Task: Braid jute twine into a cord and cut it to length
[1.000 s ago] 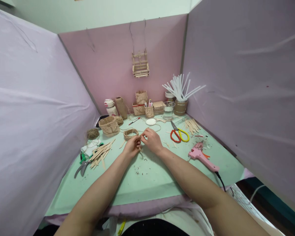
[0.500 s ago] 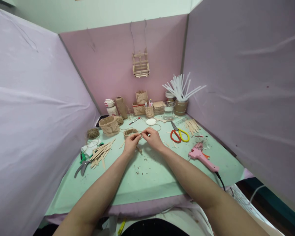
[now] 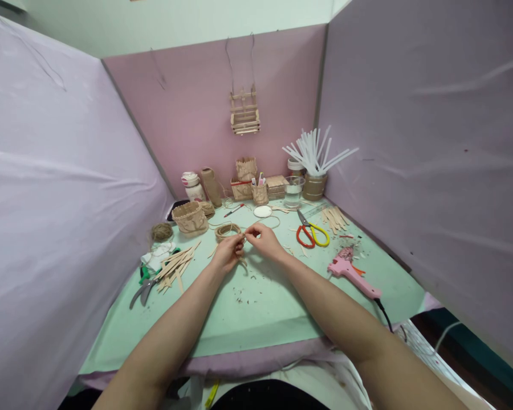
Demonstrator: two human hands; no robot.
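Note:
My left hand (image 3: 228, 253) is closed, its fingers pinched on a brown twine cord whose short tail (image 3: 243, 262) hangs out below. Close against it, my right hand (image 3: 263, 239) pinches the same cord between thumb and forefinger. The small stretch between the fingertips is mostly hidden. Just behind my left hand a coil of twine (image 3: 227, 229) lies on the green tabletop (image 3: 256, 319). A thin loop of cord (image 3: 277, 221) curves out beyond my right hand.
On the right lie red-and-yellow scissors (image 3: 312, 234), a pink glue gun (image 3: 354, 275) and wooden sticks (image 3: 334, 219). Grey-bladed cutters (image 3: 142, 293) and more sticks (image 3: 177, 265) are on the left. A cup of water (image 3: 293, 193) and woven baskets (image 3: 190, 219) stand farther back.
My left hand has turned and dropped slightly, its fingers curling in more. My right hand has barely moved. The cord's tail still hangs below the left hand.

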